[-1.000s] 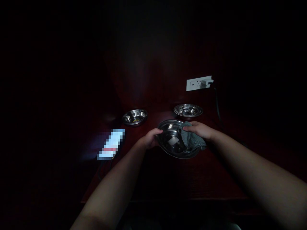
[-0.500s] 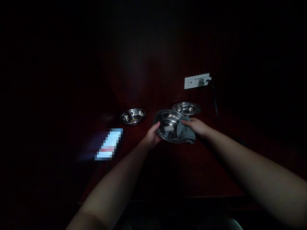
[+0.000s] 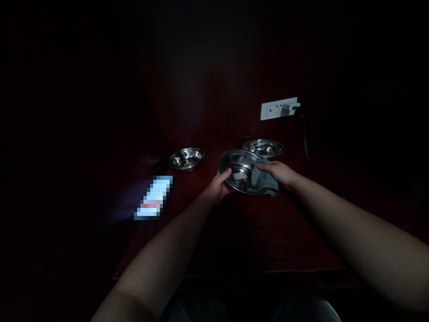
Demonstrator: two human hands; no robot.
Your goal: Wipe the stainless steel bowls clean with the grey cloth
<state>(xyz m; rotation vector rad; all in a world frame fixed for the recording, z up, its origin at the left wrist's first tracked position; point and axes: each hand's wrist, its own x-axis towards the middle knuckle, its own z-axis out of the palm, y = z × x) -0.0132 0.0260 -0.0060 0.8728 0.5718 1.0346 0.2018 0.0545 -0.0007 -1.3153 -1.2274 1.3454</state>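
Observation:
A shiny steel bowl point(image 3: 238, 160) is held up over the dark red table, its inside tilted toward me. My left hand point(image 3: 220, 185) grips its left rim, thumb on the inside and fingers underneath. On the opposite side, my right hand point(image 3: 279, 173) is closed on a grey-green cloth point(image 3: 265, 180), which is folded over the bowl's right rim. The fingers of that hand are mostly hidden by the cloth. A pale rectangular patch shows inside the bowl.
A steel bowl point(image 3: 187, 157) with something yellow in it stands at the back left. Behind the held bowl sits a wide-rimmed steel dish point(image 3: 263, 147). A lit phone point(image 3: 154, 197) lies at left. The wall socket point(image 3: 279, 108) has a plug and dark cable point(image 3: 305, 141).
The whole scene has shifted slightly up and right in view. Both hands keep their hold on the bowl and cloth, with the left thumb reaching slightly further over the rim.

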